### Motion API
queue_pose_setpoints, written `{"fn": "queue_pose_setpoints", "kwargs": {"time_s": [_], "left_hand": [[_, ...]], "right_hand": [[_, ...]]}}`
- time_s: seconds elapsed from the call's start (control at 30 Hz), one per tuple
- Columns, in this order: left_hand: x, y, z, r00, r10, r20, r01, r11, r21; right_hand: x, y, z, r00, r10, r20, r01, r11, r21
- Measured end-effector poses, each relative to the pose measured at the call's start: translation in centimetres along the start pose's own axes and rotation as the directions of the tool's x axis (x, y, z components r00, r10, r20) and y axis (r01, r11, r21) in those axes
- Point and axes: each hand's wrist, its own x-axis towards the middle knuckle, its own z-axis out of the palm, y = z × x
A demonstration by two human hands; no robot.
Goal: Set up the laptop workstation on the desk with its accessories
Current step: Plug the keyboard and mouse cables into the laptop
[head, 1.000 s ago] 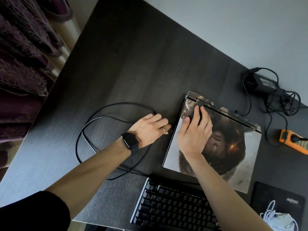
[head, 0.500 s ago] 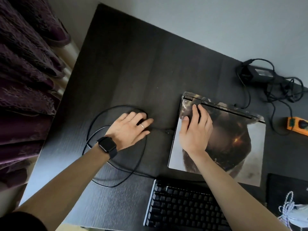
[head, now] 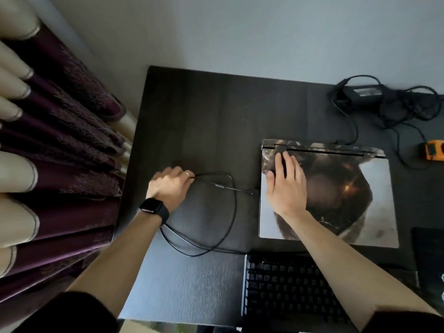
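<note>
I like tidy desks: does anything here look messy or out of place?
Black cables lie tangled around the power adapter at the desk's far right corner. The thin cable that the left hand grips sprawls in loose loops beside the closed laptop. Nothing looks damaged.

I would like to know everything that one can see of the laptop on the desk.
The laptop lies closed and flat on the dark desk, hinge toward the wall. Its lid bears a printed picture: a dark brown round shape with an orange glint, pale grey corners. The right hand rests flat on the lid's left part, fingers straight. A thin black cable meets its left edge, a power cable its rear edge.
</note>
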Motion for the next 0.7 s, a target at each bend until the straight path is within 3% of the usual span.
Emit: {"fn": "queue_pose_setpoints", "kwargs": {"time_s": [0.17,0.4,0.53,0.7], "left_hand": [[0.2,1.7,-0.3,0.982,-0.157,0.102,0.171,0.975,-0.142],[-2.7,12.8,0.1,0.995,-0.027,0.096,0.051,0.964,-0.261],[-3.8,21.7,0.0,0.976,0.159,0.148,-0.109,0.948,-0.301],[-6.2,31.4,1.2,0.921,0.320,0.221,-0.244,0.918,-0.312]], "right_hand": [[-0.7,-0.1,-1.7,0.978,-0.022,0.209,0.024,1.000,-0.007],[-7.1,3.9,-5.4,0.928,-0.092,0.360,0.022,0.981,0.194],[-10.9,8.5,-7.4,0.895,0.014,0.447,-0.161,0.943,0.293],[-16.4,16.6,-9.9,0.859,0.220,0.462,-0.433,0.795,0.426]]}}
